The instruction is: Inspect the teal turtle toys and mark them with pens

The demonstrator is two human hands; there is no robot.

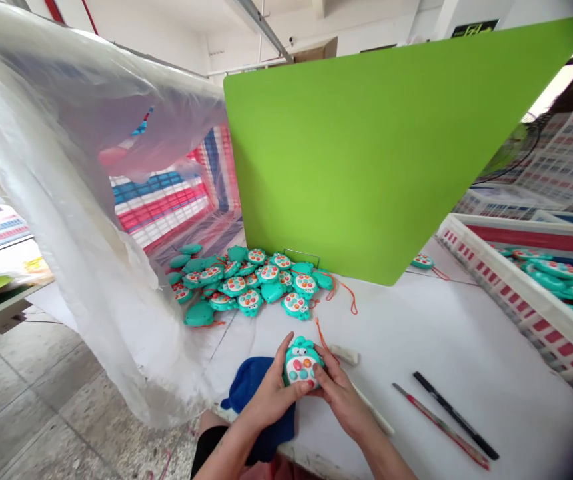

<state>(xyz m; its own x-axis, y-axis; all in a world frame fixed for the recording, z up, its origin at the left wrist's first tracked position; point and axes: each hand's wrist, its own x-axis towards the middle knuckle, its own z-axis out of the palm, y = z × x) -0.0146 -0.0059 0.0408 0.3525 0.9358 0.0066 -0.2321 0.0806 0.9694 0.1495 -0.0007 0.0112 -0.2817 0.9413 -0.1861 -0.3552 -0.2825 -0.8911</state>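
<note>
**Both hands grip a teal toy near the table's near edge**

The left hand (271, 397) and right hand (341, 400) clasp the teal toy (302, 363) between them, face up, its long axis running near to far. Its orange cord (322, 337) trails away on the far side. The left hand wraps the toy's left side, with the thumb across its lower face, and the right hand curls round its right side. Neither hand is clearly nearer. The left hand sits over a blue cloth (254, 380) on the table (446, 347). A heap of toys (246, 283) lies far left against a green board (366, 160), two pens (441, 417) lie to the right, and a white crate (531, 297) stands beyond them.
</note>
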